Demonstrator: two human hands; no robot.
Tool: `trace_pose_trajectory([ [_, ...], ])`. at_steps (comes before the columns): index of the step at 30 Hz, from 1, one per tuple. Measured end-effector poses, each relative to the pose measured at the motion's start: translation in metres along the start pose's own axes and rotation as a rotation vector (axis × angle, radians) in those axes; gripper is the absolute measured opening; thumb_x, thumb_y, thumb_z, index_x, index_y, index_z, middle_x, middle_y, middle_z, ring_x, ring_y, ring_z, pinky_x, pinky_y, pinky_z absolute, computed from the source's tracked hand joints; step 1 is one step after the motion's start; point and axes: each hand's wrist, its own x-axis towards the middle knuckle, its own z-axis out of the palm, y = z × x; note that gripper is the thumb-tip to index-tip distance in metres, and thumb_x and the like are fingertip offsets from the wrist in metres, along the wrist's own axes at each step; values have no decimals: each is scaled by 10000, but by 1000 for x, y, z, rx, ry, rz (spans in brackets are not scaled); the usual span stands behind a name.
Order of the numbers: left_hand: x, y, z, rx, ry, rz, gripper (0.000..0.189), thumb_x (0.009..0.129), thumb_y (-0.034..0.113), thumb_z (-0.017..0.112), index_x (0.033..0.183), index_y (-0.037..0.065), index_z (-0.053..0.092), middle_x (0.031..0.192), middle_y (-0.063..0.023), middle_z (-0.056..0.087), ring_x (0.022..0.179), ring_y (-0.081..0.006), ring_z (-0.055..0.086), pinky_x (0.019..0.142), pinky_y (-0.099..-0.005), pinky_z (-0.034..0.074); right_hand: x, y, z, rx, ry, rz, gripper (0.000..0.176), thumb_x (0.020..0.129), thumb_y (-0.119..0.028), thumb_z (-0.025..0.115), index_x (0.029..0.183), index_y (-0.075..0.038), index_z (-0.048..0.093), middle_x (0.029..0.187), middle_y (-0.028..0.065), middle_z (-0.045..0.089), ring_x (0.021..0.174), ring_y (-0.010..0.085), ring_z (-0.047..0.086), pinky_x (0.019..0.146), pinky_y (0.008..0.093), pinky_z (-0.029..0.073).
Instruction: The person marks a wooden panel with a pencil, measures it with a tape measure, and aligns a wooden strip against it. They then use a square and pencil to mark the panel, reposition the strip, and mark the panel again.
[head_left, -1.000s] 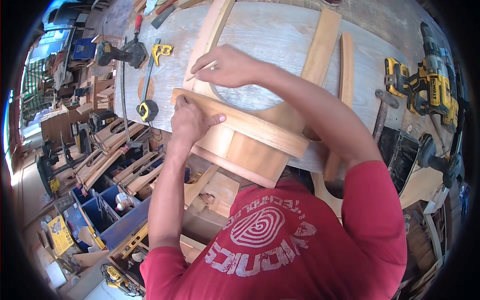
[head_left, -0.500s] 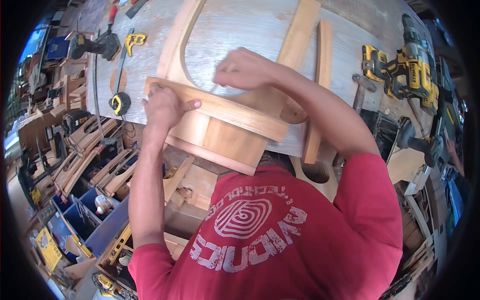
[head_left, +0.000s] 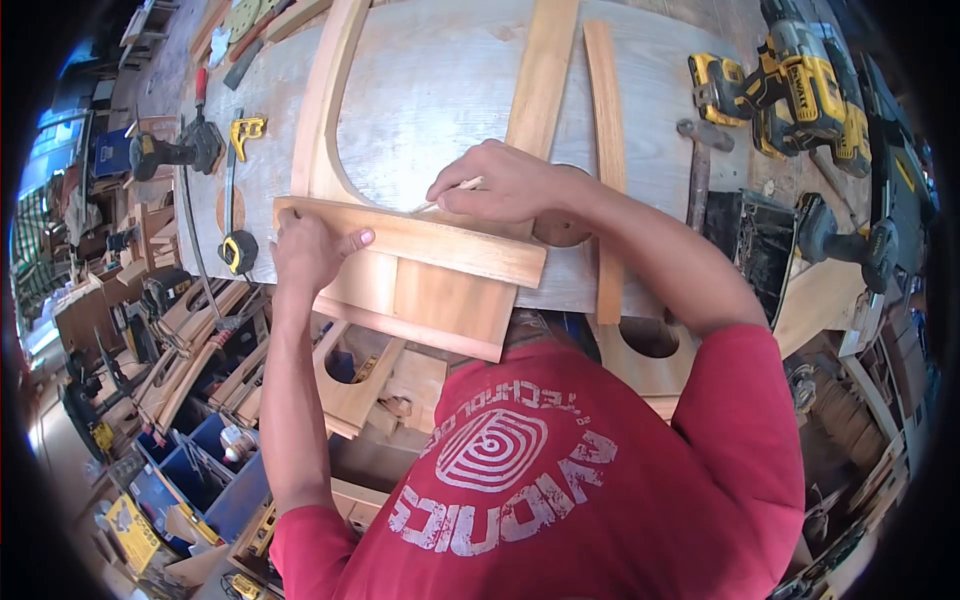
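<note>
My left hand is clamped over the left end of a wooden strip, its thumb pressed on the strip's near face. That strip lies across a wider wooden panel made of joined pieces, with a curved cutout on its far side. In my right hand is a pencil, pinched between the fingers. Its tip points down and left, right at the strip's far edge beside the curve.
A tape measure and a yellow clamp are on the left of the workbench. To the right are a loose wooden slat, a hammer and cordless drills. Blue bins stand below left.
My right hand has come down to the strip's far edge, and the pencil in it now shows. My left hand keeps its hold on the strip. The camera view has shifted.
</note>
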Motion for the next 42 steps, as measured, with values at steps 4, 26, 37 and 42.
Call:
trace_pose_trajectory([
  [4, -2, 1, -2, 7, 1, 24, 913, 710, 735, 762, 933, -148, 699, 1143, -371, 584, 937, -481, 691, 855, -543, 562, -2, -3, -8, 43, -32, 58, 345, 930, -261, 616, 1096, -6, 778, 1053, 162, 777, 1022, 296, 727, 950, 381, 543],
  [26, -2, 10, -13, 30, -79, -42, 961, 717, 705, 787, 1104, -163, 640, 1191, -356, 606, 1032, -468, 684, 889, -502, 573, -45, -12, -40, 116, 28, 5, 328, 942, -237, 650, 1146, -4, 760, 1074, 158, 774, 1021, 267, 724, 933, 362, 540],
  [37, 0, 8, -13, -16, -122, -68, 946, 724, 688, 811, 1090, -170, 649, 1164, -372, 630, 1051, -482, 684, 891, -502, 569, -46, -24, -60, -119, -239, 234, 247, 899, -218, 659, 917, 11, 750, 851, 152, 742, 759, 220, 665, 745, 365, 527],
  [42, -2, 6, -5, 3, -46, -33, 924, 709, 702, 788, 996, -169, 675, 1185, -355, 576, 1014, -474, 677, 882, -533, 563, -77, -62, -87, -361, -387, 472, 224, 877, -186, 650, 839, 28, 704, 751, 120, 708, 636, 220, 598, 654, 360, 504],
])
